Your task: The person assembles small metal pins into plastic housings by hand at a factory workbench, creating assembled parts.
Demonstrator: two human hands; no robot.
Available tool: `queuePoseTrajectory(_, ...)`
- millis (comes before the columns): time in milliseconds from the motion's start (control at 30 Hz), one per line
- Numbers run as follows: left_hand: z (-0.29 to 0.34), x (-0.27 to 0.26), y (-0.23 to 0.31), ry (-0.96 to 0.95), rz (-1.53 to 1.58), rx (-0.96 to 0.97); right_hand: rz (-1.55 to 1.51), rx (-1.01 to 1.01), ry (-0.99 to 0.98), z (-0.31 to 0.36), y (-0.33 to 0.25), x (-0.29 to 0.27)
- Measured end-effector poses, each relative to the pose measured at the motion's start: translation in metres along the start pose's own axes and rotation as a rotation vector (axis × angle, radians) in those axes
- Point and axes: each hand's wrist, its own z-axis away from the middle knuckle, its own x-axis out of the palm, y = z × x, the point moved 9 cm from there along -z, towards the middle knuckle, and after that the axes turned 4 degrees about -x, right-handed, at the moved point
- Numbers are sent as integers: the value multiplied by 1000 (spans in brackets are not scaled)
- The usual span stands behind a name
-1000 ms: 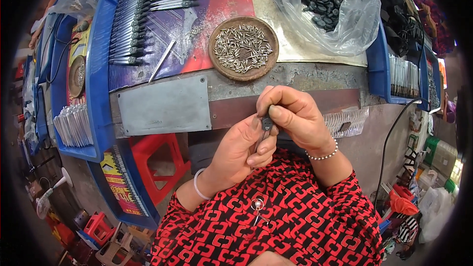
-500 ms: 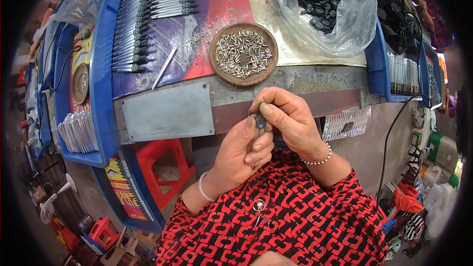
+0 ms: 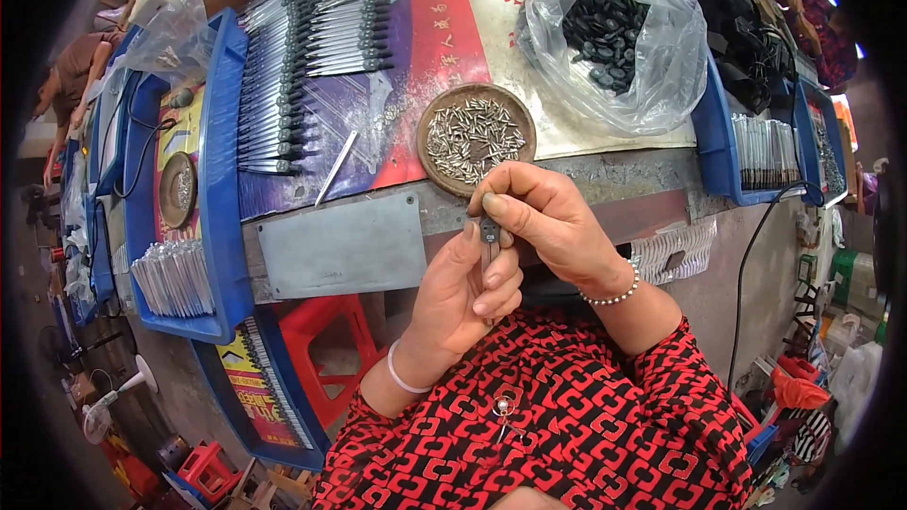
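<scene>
Over the bench's front edge, my left hand (image 3: pixel 458 285) is closed around a thin metal rod (image 3: pixel 487 255) held nearly upright. A small black cap-like piece (image 3: pixel 489 232) sits at the rod's top. My right hand (image 3: pixel 559 227) pinches that top with thumb and forefinger; anything tiny between these fingertips is hidden. Just beyond the right hand stands a round brown bowl (image 3: pixel 424 140) with many small silver pins (image 3: pixel 472 132). Finished-looking rods with black ends (image 3: pixel 269 123) lie in rows at the far left.
A clear plastic bag (image 3: pixel 666 118) of black pieces (image 3: pixel 605 33) stands far right. A grey metal plate (image 3: pixel 345 246) and slim silver tool (image 3: pixel 336 168) lie left. Blue trays (image 3: pixel 236 293) hold rods (image 3: pixel 175 283); another tray (image 3: pixel 723 151) stands right. A red stool (image 3: pixel 326 387) is below.
The view has shifted, so the bench and bowl appear lower and nearer my hands. Both hands keep their hold on the rod and black piece, which now stand a little straighter.
</scene>
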Motion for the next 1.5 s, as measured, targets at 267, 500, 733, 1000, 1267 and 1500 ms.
queuePoseTrajectory(267,1,3,12,-1,-35,19,30,-10,-39,-10,-9,7)
queuePoseTrajectory(500,-1,-1,12,31,17,44,13,31,-11,-9,-2,5)
queuePoseTrajectory(733,-2,-6,14,1,46,65,31,19,-7,-13,-1,10)
queuePoseTrajectory(1000,7,-1,27,-75,8,101,653,-230,-50,-41,-46,-5)
queuePoseTrajectory(1267,10,-10,31,-34,99,116,1579,-360,-202,-62,-31,7)
queuePoseTrajectory(1500,12,-13,31,-24,126,107,1558,-303,-251,-74,-23,6)
